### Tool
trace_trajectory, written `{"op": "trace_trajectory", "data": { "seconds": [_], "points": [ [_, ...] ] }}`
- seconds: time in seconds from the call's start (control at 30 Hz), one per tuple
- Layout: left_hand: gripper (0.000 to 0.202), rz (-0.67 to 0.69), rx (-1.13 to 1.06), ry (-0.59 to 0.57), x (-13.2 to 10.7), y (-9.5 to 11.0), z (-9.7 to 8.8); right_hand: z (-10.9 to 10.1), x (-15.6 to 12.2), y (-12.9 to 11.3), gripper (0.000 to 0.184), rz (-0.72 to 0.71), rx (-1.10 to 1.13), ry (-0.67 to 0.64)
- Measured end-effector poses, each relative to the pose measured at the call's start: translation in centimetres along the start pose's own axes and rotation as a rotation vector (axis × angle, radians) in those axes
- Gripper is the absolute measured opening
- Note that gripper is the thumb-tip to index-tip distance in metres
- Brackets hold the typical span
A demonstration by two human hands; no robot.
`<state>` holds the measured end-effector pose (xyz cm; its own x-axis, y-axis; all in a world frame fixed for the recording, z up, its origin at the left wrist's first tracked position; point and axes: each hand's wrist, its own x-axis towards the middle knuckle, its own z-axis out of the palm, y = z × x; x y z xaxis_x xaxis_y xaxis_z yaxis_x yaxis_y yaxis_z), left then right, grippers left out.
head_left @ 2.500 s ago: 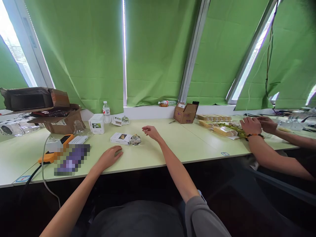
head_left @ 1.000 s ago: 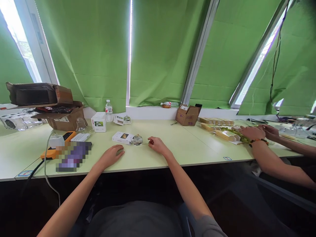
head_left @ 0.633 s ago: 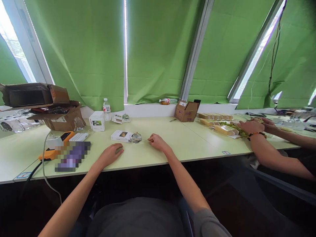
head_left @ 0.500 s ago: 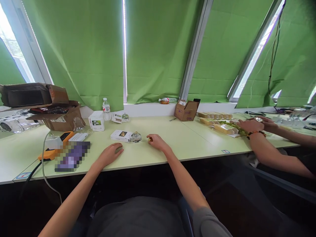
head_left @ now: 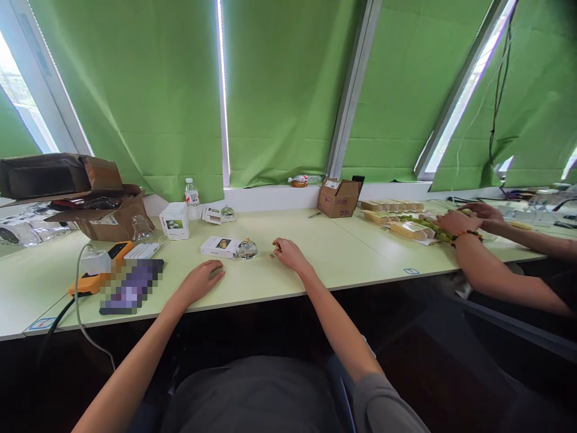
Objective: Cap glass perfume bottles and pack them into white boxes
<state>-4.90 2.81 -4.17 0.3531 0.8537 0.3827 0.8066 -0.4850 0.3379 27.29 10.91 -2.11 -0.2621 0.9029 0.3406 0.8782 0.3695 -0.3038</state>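
Observation:
My left hand rests on the pale table, fingers loosely bent and holding nothing. My right hand hovers with its fingers apart, just right of a small gold piece lying on the tabletop; they do not appear to touch. Left of that piece is a round, clear glass bottle-like item with a gold top. Against its left side lies a white box with a dark picture on it.
At the left are a blurred-out dark device, an orange tool with cables, and cardboard boxes. Behind stand a white box and a water bottle. A carton and a co-worker's hands over grapes are rightward.
My right hand has let go of the small gold piece, which now lies on the table, and has drawn back slightly right. My left hand has stayed in place.

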Motion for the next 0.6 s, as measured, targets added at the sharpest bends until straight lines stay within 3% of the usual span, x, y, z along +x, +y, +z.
{"op": "trace_trajectory", "data": {
  "seconds": [0.33,0.6],
  "points": [
    [0.042,-0.001,-0.009,0.011,-0.07,0.49,-0.26,0.66,-0.32,0.66,0.04,0.0,-0.049,-0.028],
    [0.04,0.004,-0.001,0.009,-0.01,0.25,-0.2,0.6,0.04,0.22,0.036,-0.036,-0.022,-0.004]
  ]
}}
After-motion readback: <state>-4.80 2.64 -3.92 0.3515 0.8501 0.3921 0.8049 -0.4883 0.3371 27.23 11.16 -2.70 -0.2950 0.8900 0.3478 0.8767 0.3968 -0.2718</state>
